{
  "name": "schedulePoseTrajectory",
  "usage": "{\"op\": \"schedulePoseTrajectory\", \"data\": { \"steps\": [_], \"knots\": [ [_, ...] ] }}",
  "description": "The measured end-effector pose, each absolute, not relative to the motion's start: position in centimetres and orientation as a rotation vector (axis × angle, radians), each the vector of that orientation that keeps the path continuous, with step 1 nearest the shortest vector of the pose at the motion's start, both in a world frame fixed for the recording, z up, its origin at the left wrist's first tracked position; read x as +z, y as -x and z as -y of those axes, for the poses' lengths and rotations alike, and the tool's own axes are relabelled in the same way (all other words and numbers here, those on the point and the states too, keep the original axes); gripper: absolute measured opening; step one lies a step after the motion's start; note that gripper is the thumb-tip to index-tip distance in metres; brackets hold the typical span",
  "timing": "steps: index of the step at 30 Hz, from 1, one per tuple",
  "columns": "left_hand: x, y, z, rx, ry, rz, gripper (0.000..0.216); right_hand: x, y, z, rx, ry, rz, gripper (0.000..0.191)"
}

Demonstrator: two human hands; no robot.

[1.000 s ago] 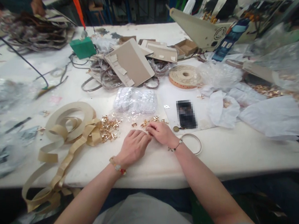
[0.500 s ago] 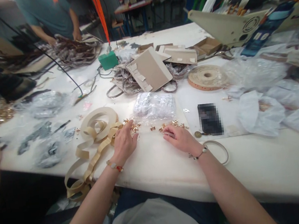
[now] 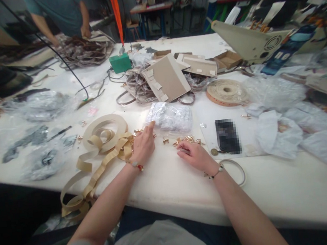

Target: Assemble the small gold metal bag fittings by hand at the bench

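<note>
My left hand (image 3: 144, 144) reaches over the table with its index finger stretched out, the tip at the near left edge of a clear plastic bag (image 3: 171, 118) with white contents. Under and beside this hand lie small gold-coloured metal pieces (image 3: 138, 132). A coil of beige tape (image 3: 117, 123) lies to its left, with loose loops running down over the table edge. My right hand (image 3: 195, 156) rests on the table, fingers curled towards the thumb; something small and greyish shows between them, too small to name. More gold metal pieces (image 3: 190, 140) lie just beyond it.
A blurred dark rectangular object (image 3: 227, 136) lies right of my hands, beside a ring-shaped strap (image 3: 237, 169). Behind stand a roll of strip (image 3: 226, 92), cardboard pieces (image 3: 166, 78) and a green box (image 3: 120, 63). Another person (image 3: 60, 16) handles brown strips at the far left.
My left hand has moved right and forward, towards the plastic bag, its index finger now nearer the bag. My right hand has barely moved. The view has shifted slightly.
</note>
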State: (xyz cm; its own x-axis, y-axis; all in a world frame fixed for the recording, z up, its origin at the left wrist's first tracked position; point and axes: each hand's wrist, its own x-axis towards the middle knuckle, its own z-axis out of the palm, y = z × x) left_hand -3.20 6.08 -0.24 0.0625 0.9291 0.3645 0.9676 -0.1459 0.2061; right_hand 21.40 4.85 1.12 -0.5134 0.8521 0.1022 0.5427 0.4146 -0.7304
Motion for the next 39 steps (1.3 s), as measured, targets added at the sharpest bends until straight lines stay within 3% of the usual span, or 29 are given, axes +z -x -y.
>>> {"op": "schedulePoseTrajectory", "data": {
  "steps": [9, 17, 23, 29, 34, 39],
  "knots": [
    [1.4, 2.8, -3.1, -0.675, 2.232, 1.955, 0.058, 0.8, -21.4, -4.7, 0.967, 1.213, 2.154, 0.036],
    [1.1, -1.1, -0.8, -0.811, 2.621, 1.671, 0.051, 0.2, -20.9, -4.6, 1.346, 1.068, 1.808, 0.034],
    [-1.3, -2.9, -1.7, -1.054, 2.707, 1.507, 0.047, -0.4, -21.0, -5.0, 1.324, 1.157, 1.741, 0.021],
    [-0.7, -2.1, -1.1, -1.527, 2.611, 1.719, 0.037, 0.0, -21.2, -5.0, 1.439, 1.147, 1.671, 0.028],
    [-0.4, -1.4, -1.4, -1.677, 2.495, 1.87, 0.012, 0.0, -21.6, -5.2, 1.399, 1.155, 1.704, 0.032],
    [-0.5, -1.6, -1.4, -1.788, 2.523, 2.009, 0.014, -0.2, -21.8, -5.4, 1.411, 1.153, 1.7, 0.031]
  ]
}}
